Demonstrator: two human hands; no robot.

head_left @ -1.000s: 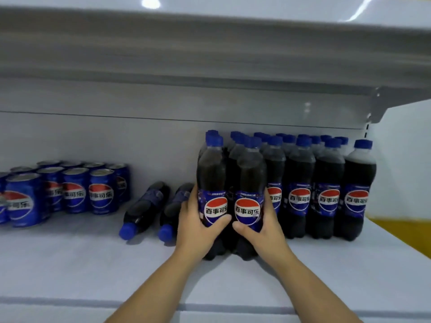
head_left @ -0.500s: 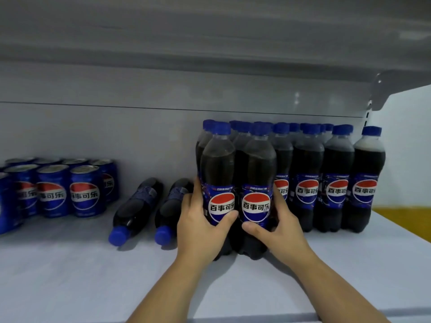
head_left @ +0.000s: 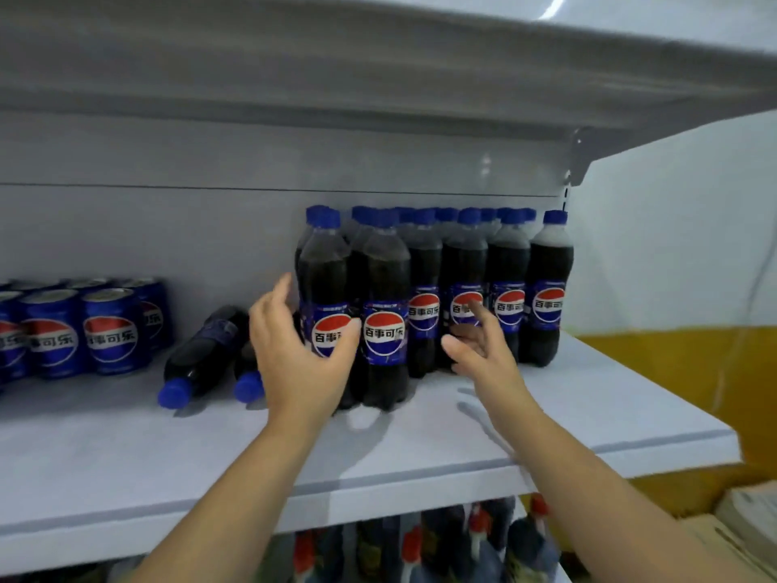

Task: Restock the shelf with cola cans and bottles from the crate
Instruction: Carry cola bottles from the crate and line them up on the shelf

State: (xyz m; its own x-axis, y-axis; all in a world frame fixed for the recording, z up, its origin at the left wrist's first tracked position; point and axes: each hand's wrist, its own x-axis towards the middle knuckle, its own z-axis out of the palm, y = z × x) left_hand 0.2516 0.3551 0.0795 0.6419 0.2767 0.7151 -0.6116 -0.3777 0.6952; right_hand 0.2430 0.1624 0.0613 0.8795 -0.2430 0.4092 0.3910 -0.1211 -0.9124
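Observation:
Two upright cola bottles (head_left: 386, 288) with blue caps stand together at the front of the white shelf (head_left: 588, 410), left of a packed group of upright cola bottles (head_left: 548, 288). My left hand (head_left: 300, 355) is against the front-left bottle (head_left: 323, 271), with its thumb lying on the label and its fingers straight beside the bottle. My right hand (head_left: 479, 347) hovers with spread fingers just right of the pair, holding nothing. Two more bottles (head_left: 202, 351) lie on their sides to the left. Blue cola cans (head_left: 110, 330) stand in rows at the far left. No crate is in view.
The upper shelf board (head_left: 378, 77) hangs low over the bottle caps. Red-capped bottles (head_left: 475, 536) stand on the shelf below. A cardboard box (head_left: 740, 519) sits at the bottom right, beside a yellow wall (head_left: 672, 372).
Both hands gripped the front pair of bottles before. Now my right hand has let go and drawn right, and my left hand has loosened its fingers. The view has pulled back and tilted.

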